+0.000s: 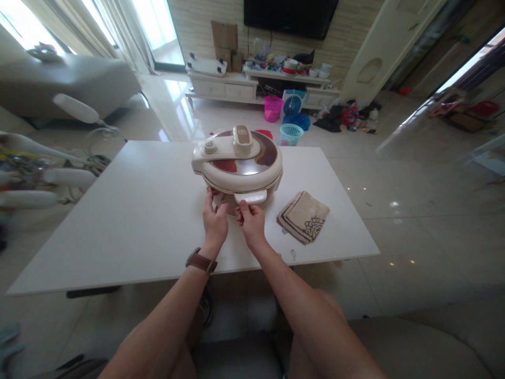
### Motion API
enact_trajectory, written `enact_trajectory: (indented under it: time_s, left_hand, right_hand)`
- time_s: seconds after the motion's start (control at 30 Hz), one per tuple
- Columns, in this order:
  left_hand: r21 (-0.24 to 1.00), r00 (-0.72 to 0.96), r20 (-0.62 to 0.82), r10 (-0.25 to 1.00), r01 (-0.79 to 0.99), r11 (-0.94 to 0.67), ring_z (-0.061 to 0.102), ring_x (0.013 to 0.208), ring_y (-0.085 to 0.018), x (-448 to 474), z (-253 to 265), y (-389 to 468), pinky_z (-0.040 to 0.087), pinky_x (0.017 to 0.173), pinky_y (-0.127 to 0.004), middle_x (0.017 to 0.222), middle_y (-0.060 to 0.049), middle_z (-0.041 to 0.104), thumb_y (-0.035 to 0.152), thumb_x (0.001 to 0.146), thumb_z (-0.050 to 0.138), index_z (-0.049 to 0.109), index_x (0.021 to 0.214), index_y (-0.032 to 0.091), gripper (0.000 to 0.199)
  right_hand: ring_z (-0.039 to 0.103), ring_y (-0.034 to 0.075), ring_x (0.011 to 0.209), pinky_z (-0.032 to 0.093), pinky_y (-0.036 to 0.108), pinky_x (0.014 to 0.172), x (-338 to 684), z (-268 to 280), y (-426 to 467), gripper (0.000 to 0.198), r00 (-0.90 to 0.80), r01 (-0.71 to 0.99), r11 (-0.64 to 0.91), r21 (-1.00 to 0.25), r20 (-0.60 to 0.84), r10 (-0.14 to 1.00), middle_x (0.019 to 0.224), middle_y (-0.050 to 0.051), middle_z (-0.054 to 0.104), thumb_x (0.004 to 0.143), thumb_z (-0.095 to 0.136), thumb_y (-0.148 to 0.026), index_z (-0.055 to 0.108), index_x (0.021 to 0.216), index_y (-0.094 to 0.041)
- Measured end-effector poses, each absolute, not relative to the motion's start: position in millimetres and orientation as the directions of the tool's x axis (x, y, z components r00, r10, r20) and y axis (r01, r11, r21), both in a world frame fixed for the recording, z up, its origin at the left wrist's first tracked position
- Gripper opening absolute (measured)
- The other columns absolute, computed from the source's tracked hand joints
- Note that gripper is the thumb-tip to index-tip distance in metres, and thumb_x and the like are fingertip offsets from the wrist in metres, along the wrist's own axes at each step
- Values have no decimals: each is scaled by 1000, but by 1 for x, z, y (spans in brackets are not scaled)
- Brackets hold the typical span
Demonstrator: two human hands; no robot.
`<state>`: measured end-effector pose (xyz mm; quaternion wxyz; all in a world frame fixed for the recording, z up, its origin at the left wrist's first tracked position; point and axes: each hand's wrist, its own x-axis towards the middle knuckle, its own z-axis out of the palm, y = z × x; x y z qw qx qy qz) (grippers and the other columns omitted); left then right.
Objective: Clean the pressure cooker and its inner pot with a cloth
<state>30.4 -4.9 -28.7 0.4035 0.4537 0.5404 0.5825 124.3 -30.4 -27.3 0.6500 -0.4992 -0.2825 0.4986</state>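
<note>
A cream electric cooker (236, 181) with a domed, partly see-through lid (252, 164) stands on the white table in front of me. A pale front handle (251, 197) juts out toward me. My left hand (215, 223) is at the cooker's lower left front, index finger raised against its side and thumb apart. My right hand (252, 223) has its thumb at the left end of the front handle, with the fingers curled in beneath it. The fingertips are partly hidden. A folded beige cloth (305, 217) with a dark pattern lies right of the cooker.
The white table (138, 210) has its near edge just before my lap. Beyond it on the floor are a pink basket (273, 109), a light blue basket (291, 135) and a blue fan (293, 102). A cluttered white cabinet (240, 91) stands along the far wall.
</note>
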Motion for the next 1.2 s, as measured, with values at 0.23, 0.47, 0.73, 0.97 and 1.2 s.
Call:
enact_trajectory:
  time_s: [0.23, 0.47, 0.73, 0.97, 1.2]
  left_hand:
    - [994, -264, 106, 959, 12, -106, 42, 154, -28, 31, -28, -5, 30, 128, -41, 163, -12, 50, 14, 81, 63, 53, 152, 17, 72]
    - [995, -274, 98, 957, 21, -96, 43, 153, -27, 32, -26, -6, 32, 128, -41, 161, -12, 52, 13, 81, 62, 55, 151, 17, 71]
    - [996, -268, 88, 959, 19, -86, 42, 154, -29, 31, -25, -6, 31, 128, -44, 160, -14, 52, 14, 80, 63, 53, 152, 17, 73]
    - [997, -255, 75, 964, 8, -75, 37, 156, -29, 31, -28, -6, 29, 129, -44, 163, -12, 49, 17, 82, 65, 51, 154, 20, 73]
    - [995, -256, 96, 962, 26, -92, 41, 155, -28, 30, -28, -6, 31, 128, -40, 163, -14, 49, 14, 81, 63, 50, 155, 16, 75]
  right_hand:
    - [46, 9, 43, 33, 24, 43, 124, -28, -31, 62, 339, -372, 7, -928, -130, 932, 47, -3, 54, 70, 76, -79, 68, 68, -17]
    - [45, 9, 44, 33, 24, 44, 124, -26, -31, 64, 339, -360, -7, -933, -137, 931, 47, -3, 54, 68, 74, -81, 68, 68, -17]
    - [46, 10, 44, 33, 24, 44, 124, -28, -31, 63, 339, -358, -8, -934, -138, 931, 48, -3, 54, 69, 74, -81, 68, 68, -18]
    - [45, 10, 43, 33, 24, 43, 124, -28, -30, 62, 337, -365, 5, -931, -127, 933, 48, -3, 54, 70, 75, -80, 68, 68, -18]
    - [46, 9, 44, 34, 24, 44, 124, -29, -31, 62, 339, -354, 0, -935, -128, 932, 48, -3, 55, 71, 74, -80, 68, 69, -18]
